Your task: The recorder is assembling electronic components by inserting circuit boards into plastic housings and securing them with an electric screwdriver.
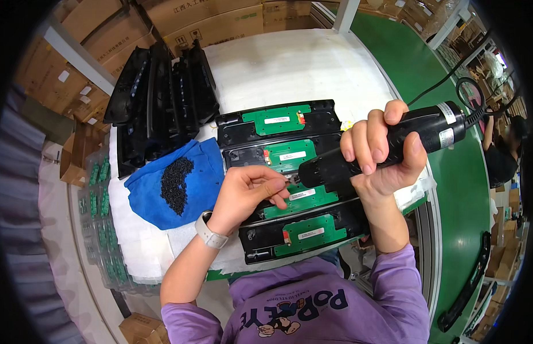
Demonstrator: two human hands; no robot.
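The left hand (249, 192) has its fingertips (279, 186) pinched narrow at the tip of the driver (387, 143), just over the third board (301, 198); whatever small part they pinch is too small to make out. A pale watch (211, 230) sits on that wrist. The right hand (381, 152) is wrapped tight around the black driver, fingers curled over the top and thumb at the 3 o'clock side; the tool lies tilted, its nose toward 8 o'clock and its cord end toward 2 o'clock, where a black cable (467, 92) loops away.

Under both hands, four black housings lie stacked in a row from 12 to 6 o'clock, each carrying a green board: the first housing (278, 120) at 12 o'clock of the hands, the second (278, 156) just below it, the third under the fingertips, the fourth (303, 234) at 6 o'clock, nearest the body.

At 9 o'clock of the left hand, a blue cloth (149, 192) holds a heap of black screws (176, 183). At 11 o'clock, more black housings (160, 97) are piled together. Everything rests on a white mat (289, 63). Trays of green parts (100, 200) line the 9 o'clock edge, and a green belt (461, 189) runs along the 3 o'clock side.
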